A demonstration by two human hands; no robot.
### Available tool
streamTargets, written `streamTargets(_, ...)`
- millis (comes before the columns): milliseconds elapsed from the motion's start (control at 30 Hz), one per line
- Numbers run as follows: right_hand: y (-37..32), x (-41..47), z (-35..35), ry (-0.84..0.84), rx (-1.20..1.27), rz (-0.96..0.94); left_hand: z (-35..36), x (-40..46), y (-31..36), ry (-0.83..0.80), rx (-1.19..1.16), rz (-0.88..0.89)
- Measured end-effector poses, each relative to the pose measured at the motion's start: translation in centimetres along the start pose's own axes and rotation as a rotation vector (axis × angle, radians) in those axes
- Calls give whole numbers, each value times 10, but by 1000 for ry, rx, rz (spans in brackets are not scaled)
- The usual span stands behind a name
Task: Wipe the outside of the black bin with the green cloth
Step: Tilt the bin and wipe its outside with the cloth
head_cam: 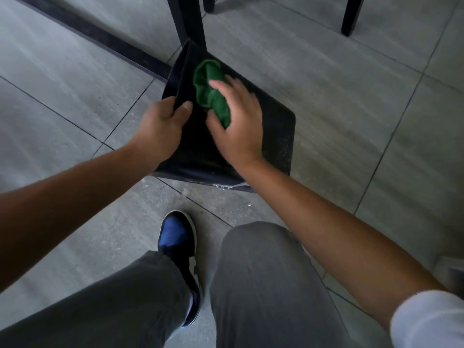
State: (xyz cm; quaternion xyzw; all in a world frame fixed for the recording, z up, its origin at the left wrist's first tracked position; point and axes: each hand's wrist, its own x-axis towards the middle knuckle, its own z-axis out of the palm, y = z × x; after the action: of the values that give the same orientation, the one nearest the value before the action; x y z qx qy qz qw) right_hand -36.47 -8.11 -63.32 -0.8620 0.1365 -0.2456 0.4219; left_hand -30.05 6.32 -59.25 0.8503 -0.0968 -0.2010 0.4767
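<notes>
A floor of large pale grey stone tiles (351,96) with thin dark joints fills the view, crossed at the upper left by a dark strip (95,36). Black furniture legs (187,21) stand at the top edge, one of them just behind the bin. The person's legs in grey trousers (263,285) rise from the bottom of the frame, and a white sleeve (431,322) shows at the lower right corner.

The black rectangular plastic bin (276,126) lies tipped on the tiles near the middle, one broad outer wall facing up and its thin rim edge pointing left. That wall looks scuffed and dusty toward its right and lower edges.

A blue, black and white sneaker (178,249) stands on the tiles below the bin.

The left hand (160,126) grips the bin's rim edge, fingers curled round it and the thumb pressed on the upper wall. The right hand (238,121) presses the crumpled green cloth (211,91) against the bin's upper wall, its fingers bent over the cloth and the thumb tucked beside it.

A few small water drops (222,187) sit on the tile at the bin's near lower edge.
</notes>
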Motion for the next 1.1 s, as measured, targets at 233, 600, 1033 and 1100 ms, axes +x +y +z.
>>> streamTargets(233, 93, -3, -49, 141, -132, 601, 0, -3, -3, -6, 0, -112)
streamTargets(600, 59, 19, -29, -26, -186, 250, 5, -6, -6, 42, 11, -82)
streamTargets(1033, 24, -7, -23, -25, -23, 103, 13, 5, 12, 62, 149, 11)
streamTargets(1100, 64, 2, -44, 103, -62, 433, 12, -1, 9, 59, 161, -16)
